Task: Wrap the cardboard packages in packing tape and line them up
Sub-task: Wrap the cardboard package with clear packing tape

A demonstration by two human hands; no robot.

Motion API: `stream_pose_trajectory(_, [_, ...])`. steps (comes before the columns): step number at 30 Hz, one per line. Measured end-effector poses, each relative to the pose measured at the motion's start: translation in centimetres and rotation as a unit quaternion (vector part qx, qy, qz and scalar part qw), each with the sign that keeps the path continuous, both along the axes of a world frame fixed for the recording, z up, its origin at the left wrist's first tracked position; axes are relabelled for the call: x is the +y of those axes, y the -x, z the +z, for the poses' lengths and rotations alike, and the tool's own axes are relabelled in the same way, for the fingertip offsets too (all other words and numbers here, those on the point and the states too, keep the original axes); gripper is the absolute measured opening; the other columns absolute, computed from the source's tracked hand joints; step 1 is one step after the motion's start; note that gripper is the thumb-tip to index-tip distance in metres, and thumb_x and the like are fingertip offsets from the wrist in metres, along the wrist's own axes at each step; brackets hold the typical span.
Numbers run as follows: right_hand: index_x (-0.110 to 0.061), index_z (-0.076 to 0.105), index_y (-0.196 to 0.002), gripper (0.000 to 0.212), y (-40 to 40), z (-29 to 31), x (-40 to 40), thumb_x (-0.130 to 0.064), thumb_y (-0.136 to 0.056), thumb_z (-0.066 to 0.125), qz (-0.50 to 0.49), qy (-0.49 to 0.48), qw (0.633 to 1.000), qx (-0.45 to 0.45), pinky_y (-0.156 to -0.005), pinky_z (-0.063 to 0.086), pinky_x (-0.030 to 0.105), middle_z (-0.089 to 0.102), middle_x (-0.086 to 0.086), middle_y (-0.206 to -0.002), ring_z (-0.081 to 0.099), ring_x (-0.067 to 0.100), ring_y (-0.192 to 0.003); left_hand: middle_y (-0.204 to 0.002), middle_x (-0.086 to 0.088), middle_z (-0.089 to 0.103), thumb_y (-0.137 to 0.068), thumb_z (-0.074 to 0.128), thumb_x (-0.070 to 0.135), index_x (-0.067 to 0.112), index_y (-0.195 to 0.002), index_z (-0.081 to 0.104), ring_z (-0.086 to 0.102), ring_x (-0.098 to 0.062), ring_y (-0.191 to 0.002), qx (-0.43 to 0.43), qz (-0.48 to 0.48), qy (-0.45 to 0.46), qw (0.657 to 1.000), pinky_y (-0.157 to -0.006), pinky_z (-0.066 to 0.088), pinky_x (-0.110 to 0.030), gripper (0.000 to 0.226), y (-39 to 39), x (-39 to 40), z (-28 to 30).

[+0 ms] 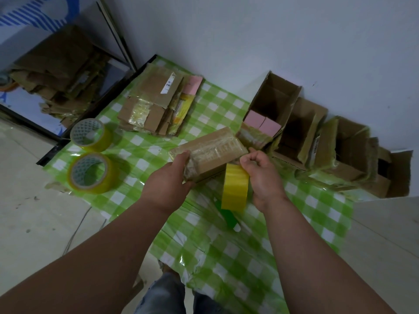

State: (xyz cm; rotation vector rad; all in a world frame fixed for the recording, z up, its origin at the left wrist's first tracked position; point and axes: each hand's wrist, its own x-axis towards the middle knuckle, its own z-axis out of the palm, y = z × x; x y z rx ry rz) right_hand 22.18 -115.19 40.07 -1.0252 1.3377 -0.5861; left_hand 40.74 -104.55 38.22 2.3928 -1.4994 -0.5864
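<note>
Above the checked tablecloth (pixel 226 252), left hand (pixel 172 177) grips the cardboard package (pixel 210 152) by its near end, right hand (pixel 260 173) clutches the yellow tape roll (pixel 234 189); package looks light, stiff, tape-slick, best held across its short ends.

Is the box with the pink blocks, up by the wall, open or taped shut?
Open. The box shows its top flaps raised and dark inside, with the pink blocks showing at its mouth.
</note>
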Motion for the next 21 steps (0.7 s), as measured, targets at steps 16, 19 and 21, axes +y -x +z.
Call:
stream_pose_trajectory(16, [-0.034,0.060,-0.065,0.033,-0.8,1.9,1.1,-0.024,-0.096,0.059,0.022,0.064,0.997,0.032,-0.079,0.051,0.038,0.071,0.003,-0.105,0.064,0.015,-0.091,-0.106,-0.010,0.062,-0.098,0.052,0.026,0.025,-0.157,0.007,0.060,-0.028,-0.090,-0.087,0.017,-0.039,0.995,-0.069,0.047,-0.038,0.074,-1.7,1.0,2.7])
stream_pose_trajectory(19, [-0.027,0.058,-0.067,0.030,-0.7,2.8,1.9,-0.022,-0.096,0.060,-0.001,0.065,0.997,0.029,-0.079,0.050,0.040,0.071,0.002,-0.097,0.063,0.017,-0.085,-0.108,-0.009,0.060,-0.096,0.053,0.020,0.029,-0.156,0.009,0.059,-0.028,-0.088,-0.097,0.023,-0.014,0.995,-0.065,0.044,-0.036,0.076,-2.3,0.7,3.9])
stream_pose_trajectory(21, [-0.024,0.057,-0.069,0.027,-0.7,3.3,2.6,-0.021,-0.095,0.061,-0.011,0.062,0.998,0.025,-0.082,0.049,0.041,0.070,0.001,-0.092,0.061,0.019,-0.086,-0.108,-0.008,0.059,-0.094,0.052,0.013,0.033,-0.156,0.008,0.059,-0.027,-0.088,-0.106,0.021,-0.007,0.994,-0.064,0.039,-0.033,0.079,-2.9,0.6,4.6])
